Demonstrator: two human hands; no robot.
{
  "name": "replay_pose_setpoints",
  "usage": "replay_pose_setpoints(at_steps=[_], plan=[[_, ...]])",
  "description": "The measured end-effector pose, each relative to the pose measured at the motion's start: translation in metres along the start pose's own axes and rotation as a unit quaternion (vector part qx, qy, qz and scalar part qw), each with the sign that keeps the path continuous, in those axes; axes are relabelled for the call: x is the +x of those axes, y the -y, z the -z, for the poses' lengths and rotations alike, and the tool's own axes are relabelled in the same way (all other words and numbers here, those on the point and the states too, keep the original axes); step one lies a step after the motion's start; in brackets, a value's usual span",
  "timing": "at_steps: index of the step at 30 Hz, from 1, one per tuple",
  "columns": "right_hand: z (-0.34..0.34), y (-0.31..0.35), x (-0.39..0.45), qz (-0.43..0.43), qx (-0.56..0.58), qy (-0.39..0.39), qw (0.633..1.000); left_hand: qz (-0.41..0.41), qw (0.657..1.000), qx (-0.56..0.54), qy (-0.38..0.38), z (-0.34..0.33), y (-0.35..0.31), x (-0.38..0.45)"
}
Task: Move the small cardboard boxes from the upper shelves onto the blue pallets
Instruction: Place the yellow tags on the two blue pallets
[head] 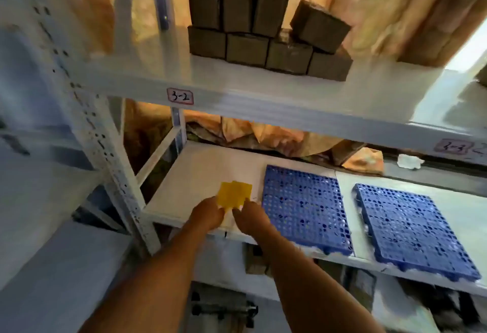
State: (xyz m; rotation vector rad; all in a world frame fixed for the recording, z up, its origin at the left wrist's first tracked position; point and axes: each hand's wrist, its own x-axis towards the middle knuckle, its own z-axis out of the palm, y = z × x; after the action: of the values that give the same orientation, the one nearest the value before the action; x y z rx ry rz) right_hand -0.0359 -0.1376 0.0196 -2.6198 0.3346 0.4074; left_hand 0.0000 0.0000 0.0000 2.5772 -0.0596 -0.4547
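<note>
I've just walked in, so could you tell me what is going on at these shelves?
A person's left hand and right hand together hold a yellow paper over the lower shelf. The small cardboard boxes sit stacked on the upper shelf. Both blue pallets are bare.

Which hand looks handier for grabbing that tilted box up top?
Probably the right hand: the tilted box sits up to its right, the left hand farther off. Both pinch a yellow paper.

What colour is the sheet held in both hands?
Yellow: the sheet, pinched between left hand and right hand, head view.
</note>
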Motion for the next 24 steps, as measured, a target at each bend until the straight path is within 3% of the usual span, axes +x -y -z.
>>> replay_pose_setpoints(at_steps=[5,12,17,21,24], plan=[[-0.031,-0.001,0.048,-0.077,-0.001,0.013,0.997,0.061,0.998,0.001,-0.002,-0.041,0.001,0.029],[-0.056,-0.006,0.073,-0.119,0.063,0.023,0.991,0.098,0.995,0.011,-0.029,-0.065,-0.005,0.038],[-0.045,-0.011,0.088,-0.083,0.082,0.035,0.993,0.137,0.984,-0.097,-0.058,-0.063,-0.004,0.046],[-0.019,-0.018,0.086,-0.027,0.156,-0.042,0.987,0.137,0.957,-0.215,-0.141,-0.045,-0.014,0.048],[0.005,-0.025,0.081,0.015,0.233,-0.089,0.968,0.089,0.938,-0.274,-0.191,-0.026,-0.026,0.049]])
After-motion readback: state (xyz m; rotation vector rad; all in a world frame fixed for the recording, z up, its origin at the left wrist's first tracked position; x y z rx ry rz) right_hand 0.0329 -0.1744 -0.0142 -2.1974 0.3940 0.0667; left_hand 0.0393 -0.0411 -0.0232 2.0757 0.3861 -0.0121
